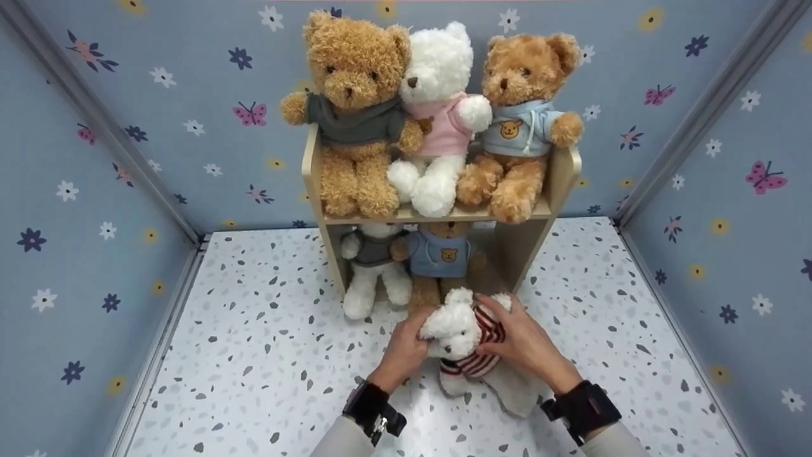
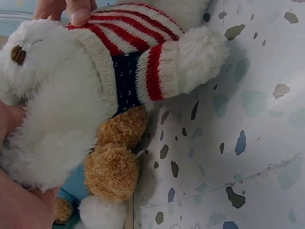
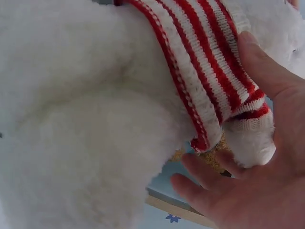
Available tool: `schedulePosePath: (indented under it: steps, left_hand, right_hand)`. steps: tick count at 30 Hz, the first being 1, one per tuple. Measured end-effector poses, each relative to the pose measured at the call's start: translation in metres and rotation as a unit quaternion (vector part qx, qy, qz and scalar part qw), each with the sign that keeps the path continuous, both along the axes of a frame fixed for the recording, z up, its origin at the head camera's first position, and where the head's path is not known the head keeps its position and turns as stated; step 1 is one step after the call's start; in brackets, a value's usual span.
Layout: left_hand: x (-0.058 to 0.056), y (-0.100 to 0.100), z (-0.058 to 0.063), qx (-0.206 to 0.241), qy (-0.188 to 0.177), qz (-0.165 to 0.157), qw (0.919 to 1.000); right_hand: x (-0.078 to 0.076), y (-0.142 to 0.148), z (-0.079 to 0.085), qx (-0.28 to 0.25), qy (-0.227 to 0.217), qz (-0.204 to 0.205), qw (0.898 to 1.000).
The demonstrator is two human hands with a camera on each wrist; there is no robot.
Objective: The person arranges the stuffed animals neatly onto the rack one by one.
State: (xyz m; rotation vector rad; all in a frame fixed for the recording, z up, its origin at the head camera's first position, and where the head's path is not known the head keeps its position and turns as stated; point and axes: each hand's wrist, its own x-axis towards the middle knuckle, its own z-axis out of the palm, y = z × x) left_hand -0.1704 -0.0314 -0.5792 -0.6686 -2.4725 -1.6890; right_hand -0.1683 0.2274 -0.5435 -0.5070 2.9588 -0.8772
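Observation:
A white teddy bear [image 1: 458, 327] in a red-and-white striped knitted sweater [image 2: 136, 28] lies tilted in front of the shelf, its head toward the left. My left hand [image 1: 405, 348] holds the side of its head, the palm against the fur. Around the upper body, my right hand [image 1: 525, 339] grips the sweater; in the right wrist view its thumb [image 3: 262, 64] presses near the collar and the other fingers spread by the bear's arm. On the lower shelf behind sit a white bear in a dark grey top [image 1: 374, 251] and a brown bear in a blue hoodie [image 1: 438, 257].
A two-level wooden shelf [image 1: 438, 218] stands against the flowered back wall [image 1: 216, 120]. Its top level holds a brown bear in dark grey [image 1: 355, 120], a white bear in pink [image 1: 444, 130] and a brown bear in light blue [image 1: 523, 127]. Speckled flooring [image 1: 254, 355] surrounds it.

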Motion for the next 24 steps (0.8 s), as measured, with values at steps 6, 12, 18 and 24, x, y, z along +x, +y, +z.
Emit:
schedulePosePath:
  steps: [6, 12, 18, 24]
  left_hand:
    - [0.001, 0.004, 0.008, -0.068, 0.043, -0.011, 0.9967]
    - [0.005, 0.008, 0.014, -0.089, 0.051, -0.027, 0.9944]
    - [0.005, 0.015, 0.015, -0.061, 0.032, -0.025, 0.9973]
    - [0.007, 0.014, 0.015, -0.021, -0.061, -0.051, 0.9966]
  right_hand:
    - [0.002, 0.000, -0.004, -0.002, -0.036, -0.001, 0.999]
    - [0.003, 0.001, -0.013, -0.013, 0.023, 0.029, 0.999]
    - [0.002, 0.006, -0.023, -0.027, 0.075, 0.012, 0.997]
    - [-0.001, 0.017, -0.017, -0.033, 0.060, -0.010, 0.998]
